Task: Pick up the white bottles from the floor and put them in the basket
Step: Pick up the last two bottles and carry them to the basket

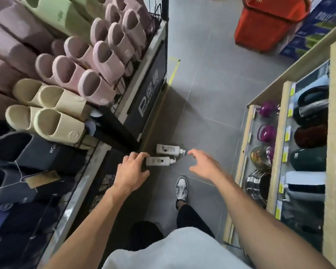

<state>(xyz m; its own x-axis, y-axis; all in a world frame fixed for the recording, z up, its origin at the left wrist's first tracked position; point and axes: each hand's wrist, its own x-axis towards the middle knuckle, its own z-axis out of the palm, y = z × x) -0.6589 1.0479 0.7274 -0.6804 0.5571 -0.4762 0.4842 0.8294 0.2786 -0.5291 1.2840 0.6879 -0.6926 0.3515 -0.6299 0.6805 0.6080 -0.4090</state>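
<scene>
1. Head view, looking straight down a shop aisle: two white pump bottles lie on their sides on the grey tiled floor (202, 90), side by side and nearly touching, pump heads pointing right.
2. The farther bottle (168, 149) lies close to the foot of a display rack; the nearer bottle (158, 161) lies just below it in the picture.
3. The left hand (131, 171) reaches down at the flat bottom end of the nearer bottle, fingers bent and loosely apart, holding nothing. Whether the fingertips touch the bottle cannot be told.
4. The right hand (203, 164) is at the pump ends of both bottles, fingers spread wide and thumb apart, gripping nothing. Its fingertips are just beside the farther bottle's pump.
5. A foot in a black-and-white shoe (181, 188) stands on the tiles below the bottles, between the two forearms.
6. The red basket (260, 30) stands on the floor far up the aisle, well apart from the bottles, next to stacked blue boxes (318, 26).
7. The slipper rack (144, 94) fills the left side, packed with pink, cream, green and dark slippers (105, 59).
8. A wooden shelf unit (277, 152) runs down the right side, holding purple containers, metal ware and dark rounded items.
</scene>
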